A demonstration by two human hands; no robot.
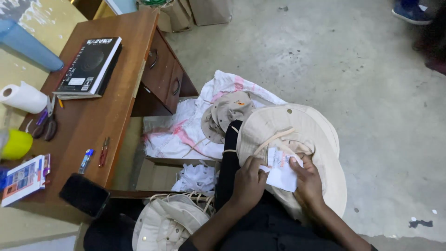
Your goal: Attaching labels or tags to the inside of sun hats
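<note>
Your left hand (pixel 248 179) and right hand (pixel 307 182) both pinch the white paper tag (pixel 281 171), one grip on each side edge, so it stays flat against the beige brimmed hat (pixel 297 139) resting upside down on your lap. The hat's crown faces you, likely so the inner band and strap are reachable. Just left on the floor, more beige hats (pixel 227 116) sit stacked on a white and pink sack (pixel 186 132), near enough to grab. Another hat (pixel 169 223) lies by your left knee. Further left, the wooden bench (pixel 100 121) carries a black book (pixel 90 65), scissors (pixel 46 123) and a paper roll (pixel 23 97).
</note>
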